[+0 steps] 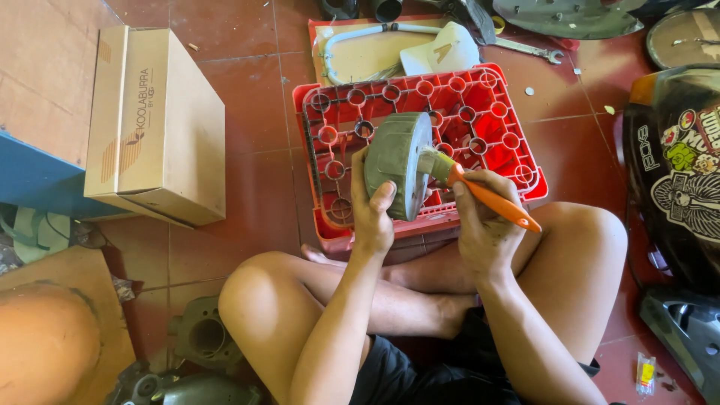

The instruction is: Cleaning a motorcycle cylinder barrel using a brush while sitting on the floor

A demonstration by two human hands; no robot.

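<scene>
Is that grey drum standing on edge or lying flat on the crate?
On edge. The left hand holds the grey drum upright over the red crate; the right hand holds an orange-handled brush against it.

Bright daylight, sharp and warm-toned

Light falls evenly on the red tiled floor (255, 187); soft shadows pool under the bent legs, glare washes the tan cardboard box (154, 124), and edges bow slightly

Floor (247, 90): red-brown tiles, sunlit. Cardboard box (157, 124) stood at left beside a blue board (34, 180). Red plastic crate (495, 120) lay at centre; black helmet (679, 165) at right; wrench (529, 49) above.
</scene>
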